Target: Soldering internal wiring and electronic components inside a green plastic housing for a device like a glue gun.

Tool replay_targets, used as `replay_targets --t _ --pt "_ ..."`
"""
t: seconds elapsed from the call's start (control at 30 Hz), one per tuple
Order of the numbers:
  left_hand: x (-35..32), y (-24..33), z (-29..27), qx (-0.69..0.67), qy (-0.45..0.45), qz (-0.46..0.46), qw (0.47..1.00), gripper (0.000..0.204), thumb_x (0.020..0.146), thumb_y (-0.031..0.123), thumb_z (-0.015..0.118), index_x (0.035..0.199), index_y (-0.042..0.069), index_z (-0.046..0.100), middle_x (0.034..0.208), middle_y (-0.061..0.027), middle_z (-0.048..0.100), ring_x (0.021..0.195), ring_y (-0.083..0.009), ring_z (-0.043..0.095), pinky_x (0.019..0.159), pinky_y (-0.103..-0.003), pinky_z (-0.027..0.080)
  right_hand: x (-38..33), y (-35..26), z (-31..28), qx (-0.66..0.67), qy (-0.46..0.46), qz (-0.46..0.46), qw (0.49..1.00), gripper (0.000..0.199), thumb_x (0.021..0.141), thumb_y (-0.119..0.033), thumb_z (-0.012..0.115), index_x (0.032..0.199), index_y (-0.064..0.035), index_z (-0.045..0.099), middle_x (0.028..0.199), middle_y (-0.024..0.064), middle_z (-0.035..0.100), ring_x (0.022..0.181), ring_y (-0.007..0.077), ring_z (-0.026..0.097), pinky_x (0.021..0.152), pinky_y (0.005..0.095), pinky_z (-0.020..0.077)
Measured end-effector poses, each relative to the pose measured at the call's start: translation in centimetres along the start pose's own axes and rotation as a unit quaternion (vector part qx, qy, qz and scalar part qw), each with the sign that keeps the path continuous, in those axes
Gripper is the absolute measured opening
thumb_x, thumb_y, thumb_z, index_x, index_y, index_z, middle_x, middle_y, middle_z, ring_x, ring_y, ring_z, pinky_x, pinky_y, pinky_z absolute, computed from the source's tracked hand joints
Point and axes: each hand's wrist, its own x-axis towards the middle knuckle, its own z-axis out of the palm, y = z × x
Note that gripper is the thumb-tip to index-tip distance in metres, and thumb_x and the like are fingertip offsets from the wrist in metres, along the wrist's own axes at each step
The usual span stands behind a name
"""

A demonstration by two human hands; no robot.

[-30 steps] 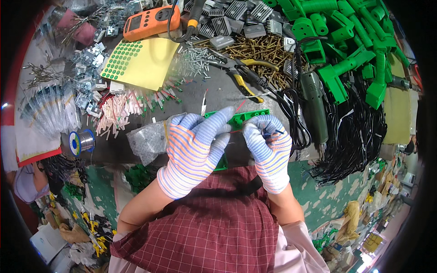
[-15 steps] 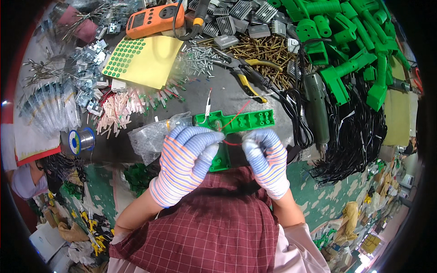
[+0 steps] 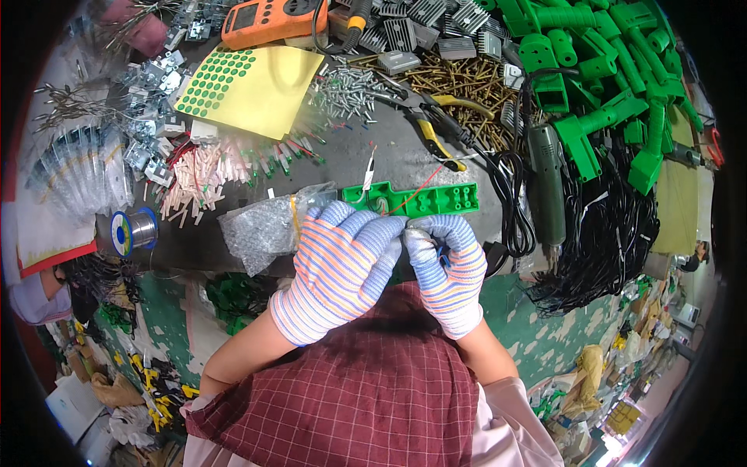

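Observation:
Both my hands wear striped knit gloves and meet fingertip to fingertip over the near part of a green plastic housing half [image 3: 443, 200]. My left hand [image 3: 342, 253] is closed in a pinch, its fingers hiding whatever is between them. My right hand [image 3: 447, 268] pinches thumb against forefinger, where a red wire ran a moment ago; that stretch is hidden now. Another red wire [image 3: 419, 191] slants up out of the housing. A white-sleeved lead [image 3: 368, 175] stands up from its left end. Beside my left hand lies a clear plastic bubble bag [image 3: 261, 233].
A solder spool [image 3: 140, 231] stands at left, near pink-white sleeved parts [image 3: 196, 179]. Behind are a sticker sheet [image 3: 249, 89], an orange multimeter [image 3: 268, 22], yellow-handled pliers [image 3: 429, 138] and brass screws [image 3: 459, 82]. A power screwdriver [image 3: 546, 187], black cables [image 3: 607, 233] and green housings [image 3: 599, 117] fill the right.
My hands have come together; the right moved left and the left moved right until the fingertips met. The red wire stretch between them is covered now. The view has shifted slightly.

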Motion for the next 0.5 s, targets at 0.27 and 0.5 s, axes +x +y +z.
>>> replay_targets --t 0.27,0.5 --pt "0.3 -0.5 0.2 -0.024 -0.019 -0.019 0.999 0.014 0.086 0.022 0.067 0.094 0.011 0.067 0.087 -0.0089 0.067 0.083 -0.0301 0.059 0.073 -0.045 0.045 0.1 -0.1 -2.4 0.098 0.033 0.08 0.991 0.013 0.089 -0.005 0.07 0.101 -0.0025 0.066 0.089 0.0004 0.067 0.078 0.0048 0.057 0.072 0.0214 0.0484" --pt "0.5 -0.6 -0.3 -0.019 -0.043 -0.019 0.999 0.016 0.086 0.023 0.065 0.096 0.01 0.067 0.087 -0.0101 0.068 0.083 -0.031 0.06 0.074 -0.045 0.046 1.5 -0.5 -2.4 -0.036 -0.062 -0.05 0.996 0.02 0.087 -0.007 0.072 0.108 -0.0044 0.069 0.091 0.0098 0.072 0.079 0.0133 0.069 0.071 0.0274 0.053"
